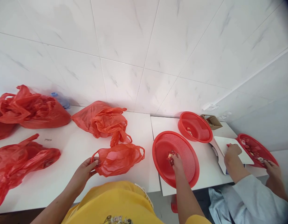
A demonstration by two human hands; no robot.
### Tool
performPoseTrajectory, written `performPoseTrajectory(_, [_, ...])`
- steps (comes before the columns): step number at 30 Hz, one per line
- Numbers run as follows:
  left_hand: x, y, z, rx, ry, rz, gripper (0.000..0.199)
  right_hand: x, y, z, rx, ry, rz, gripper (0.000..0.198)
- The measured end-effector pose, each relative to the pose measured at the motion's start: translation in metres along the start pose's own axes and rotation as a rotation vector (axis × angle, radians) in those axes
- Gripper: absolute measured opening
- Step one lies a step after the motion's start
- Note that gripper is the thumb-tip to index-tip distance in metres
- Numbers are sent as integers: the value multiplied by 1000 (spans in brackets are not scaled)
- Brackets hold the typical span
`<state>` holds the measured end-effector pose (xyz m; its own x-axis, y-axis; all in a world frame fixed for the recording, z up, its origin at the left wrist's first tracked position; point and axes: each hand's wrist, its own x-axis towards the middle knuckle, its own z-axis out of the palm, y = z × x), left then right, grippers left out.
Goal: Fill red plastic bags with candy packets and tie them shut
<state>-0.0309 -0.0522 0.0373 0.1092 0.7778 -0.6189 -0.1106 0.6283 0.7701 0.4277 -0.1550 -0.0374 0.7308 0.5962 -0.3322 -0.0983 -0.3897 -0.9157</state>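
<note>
My left hand (86, 169) pinches one handle of a red plastic bag (120, 159), whose mouth gapes on the white table in front of me. Inside a large red perforated basket (190, 155) to the right, my right hand (177, 161) is closed on small red-and-gold wrapped packets (171, 156). Their exact kind is too small to make out. The rest of that basket's visible floor is bare red plastic.
Filled red bags (48, 110) line the back left, with another bag (99, 119) near the middle. A second red basket (192, 124), a cardboard box (211, 122) and a white scale (234, 149) stand right. A co-worker's hands (232, 152) work there beside a basket of packets (253, 151).
</note>
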Motion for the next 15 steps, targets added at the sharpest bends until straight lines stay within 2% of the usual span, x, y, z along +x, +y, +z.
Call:
performPoseTrajectory(4, [-1,-1,0,18,-14,6,36,-23,-15,8,209,-83,52,40])
performPoseTrajectory(7, [1,-5,0,31,-31,24,35,-42,-31,25,383,-183,111,41])
performPoseTrajectory(11, [1,-7,3,48,-24,52,37,-72,-50,60,474,-381,131,47])
performPoseTrajectory(15, [-2,-6,5,43,-33,55,39,-108,-53,107,453,-672,242,51])
